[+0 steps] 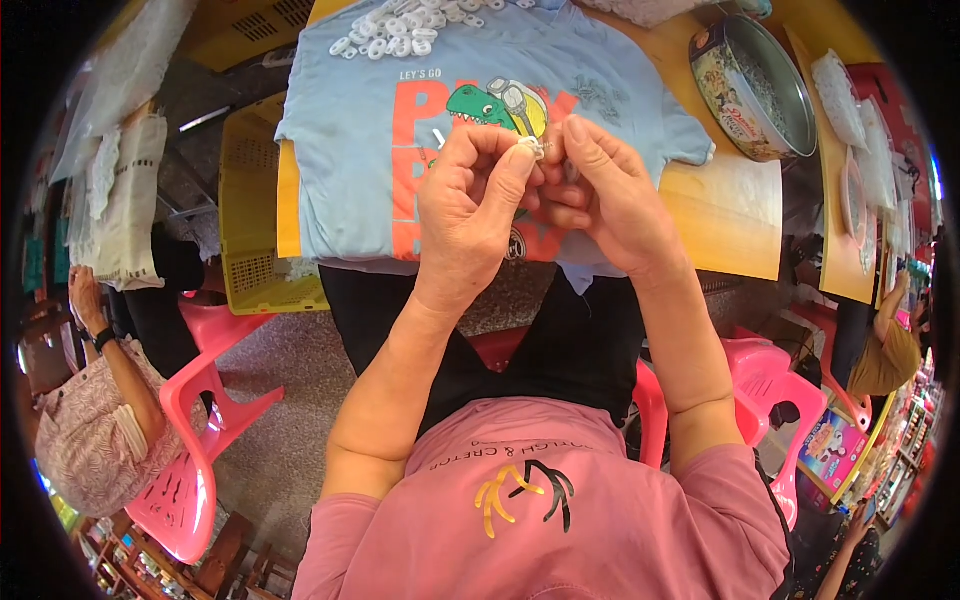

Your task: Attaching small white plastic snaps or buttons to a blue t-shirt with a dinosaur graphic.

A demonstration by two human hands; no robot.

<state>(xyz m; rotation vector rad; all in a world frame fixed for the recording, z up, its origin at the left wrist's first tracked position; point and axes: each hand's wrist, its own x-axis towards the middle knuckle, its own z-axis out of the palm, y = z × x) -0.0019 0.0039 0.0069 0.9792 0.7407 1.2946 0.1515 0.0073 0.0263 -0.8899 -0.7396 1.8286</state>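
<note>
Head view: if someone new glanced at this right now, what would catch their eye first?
First, the left hand and right hand pressed together at centre, pinching a small white piece between the fingertips. Right behind them lies a light blue T-shirt with a green dinosaur print, spread over the wooden table. A heap of small white rings sits on the shirt's upper end, and a round metal tin stands at the upper right.
</note>
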